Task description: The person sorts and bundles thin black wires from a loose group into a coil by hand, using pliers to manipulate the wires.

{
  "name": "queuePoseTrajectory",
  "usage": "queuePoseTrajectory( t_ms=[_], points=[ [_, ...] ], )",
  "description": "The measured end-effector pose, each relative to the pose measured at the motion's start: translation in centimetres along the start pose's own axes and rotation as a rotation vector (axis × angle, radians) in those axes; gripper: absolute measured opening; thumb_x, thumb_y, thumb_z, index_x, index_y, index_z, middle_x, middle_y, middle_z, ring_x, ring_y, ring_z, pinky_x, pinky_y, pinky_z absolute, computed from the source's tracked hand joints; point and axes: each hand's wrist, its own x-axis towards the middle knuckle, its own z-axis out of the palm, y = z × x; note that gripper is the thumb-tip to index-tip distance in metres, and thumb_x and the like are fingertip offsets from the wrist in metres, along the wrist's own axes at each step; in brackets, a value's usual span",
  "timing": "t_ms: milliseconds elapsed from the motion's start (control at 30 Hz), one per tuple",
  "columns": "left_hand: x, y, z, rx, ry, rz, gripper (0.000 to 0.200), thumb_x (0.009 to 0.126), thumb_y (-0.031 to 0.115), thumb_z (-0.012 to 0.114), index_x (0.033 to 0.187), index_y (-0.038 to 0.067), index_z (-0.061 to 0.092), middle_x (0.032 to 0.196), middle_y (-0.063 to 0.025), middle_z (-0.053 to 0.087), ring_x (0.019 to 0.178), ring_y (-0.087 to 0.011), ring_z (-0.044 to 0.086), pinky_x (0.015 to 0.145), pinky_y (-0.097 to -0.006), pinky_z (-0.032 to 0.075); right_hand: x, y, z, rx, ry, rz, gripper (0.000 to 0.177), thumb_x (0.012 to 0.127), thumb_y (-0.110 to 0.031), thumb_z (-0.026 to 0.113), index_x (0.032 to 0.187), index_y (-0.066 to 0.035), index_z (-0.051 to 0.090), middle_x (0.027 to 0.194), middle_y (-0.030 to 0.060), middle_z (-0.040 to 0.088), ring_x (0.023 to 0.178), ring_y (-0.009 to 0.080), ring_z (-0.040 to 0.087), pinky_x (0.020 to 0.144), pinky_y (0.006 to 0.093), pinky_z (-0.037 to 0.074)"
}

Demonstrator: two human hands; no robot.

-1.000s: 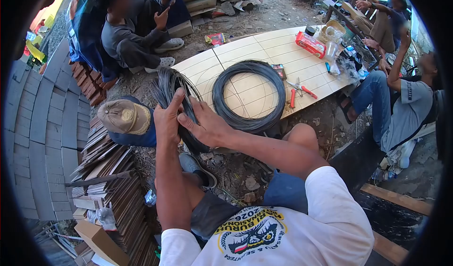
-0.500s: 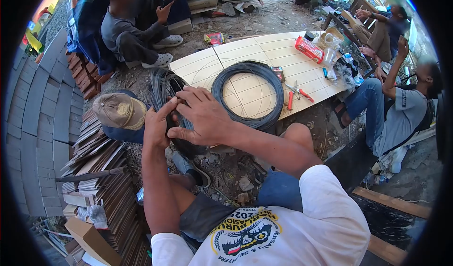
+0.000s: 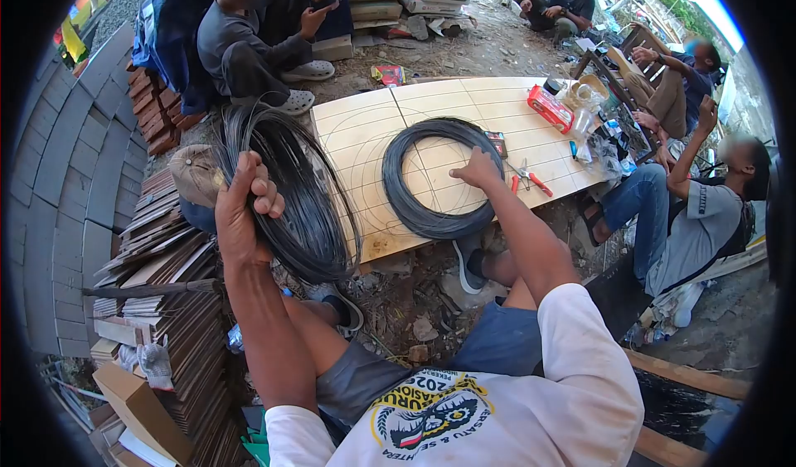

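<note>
My left hand point(image 3: 250, 192) is closed around the near side of a coil of dark wire point(image 3: 303, 193), which stands tilted at the left end of the board. A second wire coil point(image 3: 404, 208) lies flat on the pale board point(image 3: 365, 239). Over its right side reaches my right hand point(image 3: 479, 169), thumb stretched out to the left and apart from the fingers, which are partly hidden. Red-handled pliers point(image 3: 531, 181) lie just right of that coil, beside a small box point(image 3: 496, 142). Thin loose strands of wire arc across the board between the coils.
A red packet point(image 3: 550, 109) and plastic cups point(image 3: 583, 120) crowd the board's far right. A cap point(image 3: 195, 175) and stacked thin boards point(image 3: 178, 301) are at my left. A person with a phone point(image 3: 257, 44) squats at the far left; several others sit at the right and back.
My right hand has left my left hand and moved right, over the flat coil. The coil in my left hand now stands more upright and shows its full ring.
</note>
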Motion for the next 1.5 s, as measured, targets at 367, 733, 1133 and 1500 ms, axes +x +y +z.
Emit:
queuePoseTrajectory(
  t_ms=[367,733,1133,1500],
  points=[
    [2.1,-1.3,-1.8,-0.166,0.021,-0.058,0.024,0.103,0.027,0.053,0.111,0.005,0.055,0.076,0.0038,0.05,0.057,-0.0043,0.049,0.051,-0.0212,0.043,-3.7,-5.6,-6.2,0.924,-0.239,-0.082,0.028,0.087,-0.028,0.076,0.089,-0.002,0.065,0.067,0.0007,0.059,0.054,0.0094,0.055,0.051,0.0237,0.047],
    [2.3,-5.2,1.7,0.221,0.278,-0.246,0.032,0.089,0.028,0.075,0.101,0.0,0.065,0.086,-0.0069,0.066,0.068,-0.0109,0.061,0.058,-0.022,0.052,-16.2,-15.1,-4.2,0.879,-0.095,-0.762,0.039,0.096,-0.025,0.059,0.124,0.003,0.057,0.08,0.0143,0.067,0.072,0.024,0.065,0.069,0.0378,0.051],
    [2.6,-6.8,1.5,0.218,0.341,-0.204,0.025,0.094,0.022,0.068,0.099,-0.002,0.069,0.08,-0.0035,0.067,0.068,-0.0125,0.062,0.063,-0.0253,0.053,-13.0,-12.1,-9.1,0.888,0.247,-0.804,0.046,0.088,-0.034,0.072,0.117,0.001,0.065,0.092,0.0132,0.065,0.086,0.0222,0.063,0.079,0.0336,0.051],
    [1.8,-4.5,-0.5,0.062,0.351,-0.237,0.02,0.094,0.022,0.068,0.099,0.003,0.068,0.078,0.0001,0.067,0.065,-0.0063,0.063,0.058,-0.0217,0.056,-0.4,1.1,-1.2,-0.031,0.028,0.083,0.056,0.082,-0.04,0.074,0.119,-0.001,0.061,0.12,0.0225,0.064,0.117,0.0329,0.061,0.098,0.0448,0.05]
  ],
)
